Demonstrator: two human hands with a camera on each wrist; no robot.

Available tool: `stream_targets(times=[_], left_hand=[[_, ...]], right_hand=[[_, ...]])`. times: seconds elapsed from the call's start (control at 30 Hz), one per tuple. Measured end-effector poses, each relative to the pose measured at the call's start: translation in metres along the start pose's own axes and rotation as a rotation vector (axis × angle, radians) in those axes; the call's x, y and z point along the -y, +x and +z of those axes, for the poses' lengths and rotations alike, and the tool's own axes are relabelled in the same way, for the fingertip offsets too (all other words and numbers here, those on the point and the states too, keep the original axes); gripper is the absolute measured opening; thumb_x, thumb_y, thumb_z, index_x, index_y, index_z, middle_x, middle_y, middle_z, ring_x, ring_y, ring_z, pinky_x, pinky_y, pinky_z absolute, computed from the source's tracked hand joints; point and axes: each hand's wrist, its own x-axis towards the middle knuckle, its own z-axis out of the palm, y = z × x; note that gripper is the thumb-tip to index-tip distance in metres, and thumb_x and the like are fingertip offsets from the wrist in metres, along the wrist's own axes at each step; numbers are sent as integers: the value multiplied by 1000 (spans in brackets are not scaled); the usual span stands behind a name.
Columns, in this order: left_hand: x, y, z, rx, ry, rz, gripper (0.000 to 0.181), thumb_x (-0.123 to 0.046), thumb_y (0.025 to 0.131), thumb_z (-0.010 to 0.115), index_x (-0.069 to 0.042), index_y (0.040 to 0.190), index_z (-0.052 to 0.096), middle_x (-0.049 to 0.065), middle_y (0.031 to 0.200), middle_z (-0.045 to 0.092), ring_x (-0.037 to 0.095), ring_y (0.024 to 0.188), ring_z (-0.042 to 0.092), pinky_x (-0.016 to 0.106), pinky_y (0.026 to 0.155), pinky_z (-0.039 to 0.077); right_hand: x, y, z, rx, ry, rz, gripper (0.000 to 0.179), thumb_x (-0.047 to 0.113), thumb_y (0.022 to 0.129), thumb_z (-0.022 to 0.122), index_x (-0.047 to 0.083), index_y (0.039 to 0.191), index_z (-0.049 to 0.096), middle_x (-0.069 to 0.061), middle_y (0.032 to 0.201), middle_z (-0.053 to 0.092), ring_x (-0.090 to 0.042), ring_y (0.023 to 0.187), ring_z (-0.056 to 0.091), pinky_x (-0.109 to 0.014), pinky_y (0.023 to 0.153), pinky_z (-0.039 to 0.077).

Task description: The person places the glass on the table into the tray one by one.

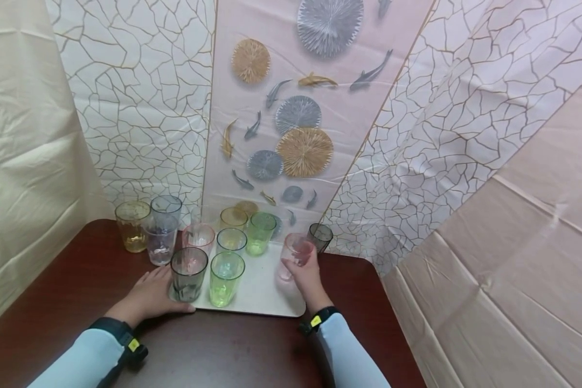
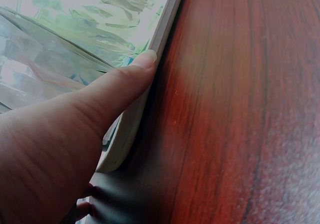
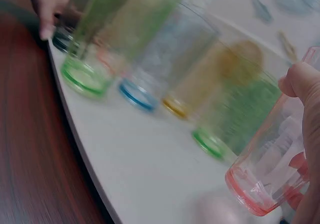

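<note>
My right hand (image 1: 306, 272) grips a pink-tinted clear glass (image 3: 267, 169) over the right part of a white tray (image 1: 267, 293). The glass base is close over the tray surface. At the tray's front left corner rests my left hand (image 1: 150, 293), its thumb (image 2: 125, 86) laid along the rim. Beside that hand stands a grey glass (image 1: 189, 277), then a green glass (image 1: 225, 283). Farther back on the tray are a pink glass (image 1: 199, 235), a blue-rimmed glass (image 1: 231, 241), a yellow glass (image 1: 234, 217) and another green glass (image 1: 261, 234).
Left of the tray, a yellow glass (image 1: 133, 229), a blue glass (image 1: 167, 207) and a clear glass (image 1: 161, 248) stand close together on the dark red wooden table (image 1: 223, 350). A dark grey glass (image 1: 321, 234) is behind my right hand. Patterned cloth (image 1: 267, 108) hangs behind the table.
</note>
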Motion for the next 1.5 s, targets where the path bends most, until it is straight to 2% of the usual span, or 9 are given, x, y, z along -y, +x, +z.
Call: stream_targets(times=[0.07, 0.17, 0.33, 0.43, 0.53, 0.9, 1.17, 1.37, 1.5], left_hand=[[0, 0, 0, 3, 3, -1, 148, -98, 57, 64, 5, 158, 35, 29, 159, 38, 53, 143, 30, 76, 113, 23], [1, 1, 1, 10, 3, 0, 148, -98, 57, 63, 5, 158, 35, 30, 159, 38, 54, 143, 30, 77, 112, 23], [0, 4, 4, 18, 0, -8, 148, -98, 57, 64, 4, 159, 34, 29, 160, 38, 53, 143, 30, 77, 113, 22], [-1, 3, 3, 18, -5, -3, 147, -97, 57, 65, 5, 158, 34, 30, 159, 38, 54, 143, 30, 78, 112, 22], [-2, 3, 2, 18, -3, -5, 146, -96, 58, 66, 5, 159, 34, 29, 160, 37, 54, 143, 30, 77, 113, 22], [-4, 3, -2, 10, 3, -1, 145, -95, 59, 67, 5, 159, 33, 29, 160, 36, 54, 144, 29, 77, 113, 22], [-7, -1, -6, 17, 7, -8, 144, -94, 60, 68, 6, 158, 34, 30, 159, 37, 55, 143, 30, 76, 113, 22], [-7, -1, -7, 16, 2, -7, 144, -93, 60, 69, 6, 158, 34, 30, 159, 37, 55, 143, 30, 76, 113, 22], [-4, 0, -5, 15, -2, -5, 145, -94, 59, 67, 6, 159, 34, 30, 160, 37, 55, 143, 29, 77, 113, 22]], right_hand=[[11, -4, 16, 37, -6, -15, 82, 6, 80, 85, 0, 149, 42, -24, 134, 60, -38, 121, 57, -46, 98, 53], [15, -4, 38, 80, 7, -30, 80, 5, 82, 84, -1, 149, 41, -24, 135, 59, -37, 120, 56, -42, 94, 52], [-9, 7, 66, 97, -10, -21, 83, 12, 82, 86, 6, 151, 39, -15, 135, 58, -27, 119, 55, -42, 95, 49], [-21, 13, 74, 115, -22, -17, 84, 18, 82, 87, 10, 151, 39, -10, 134, 58, -23, 118, 55, -40, 96, 49], [-25, 13, 78, 121, -16, -15, 82, 17, 83, 86, 9, 150, 40, -12, 135, 59, -25, 119, 55, -41, 98, 48], [-33, 10, 88, 149, 53, -48, 83, 7, 86, 83, 5, 154, 36, -25, 141, 54, -36, 126, 52, -50, 99, 47], [-35, 8, 88, 139, -6, -14, 88, 18, 83, 86, 13, 154, 34, -13, 135, 56, -24, 121, 53, -42, 99, 47], [-32, 2, 78, 169, -42, 38, 109, 29, 78, 91, 18, 161, 22, -11, 141, 51, -26, 129, 49, -47, 110, 43], [-34, -1, 58, 157, -116, 23, 121, 34, 74, 94, 13, 164, 17, -15, 147, 49, -30, 138, 44, -52, 116, 38]])
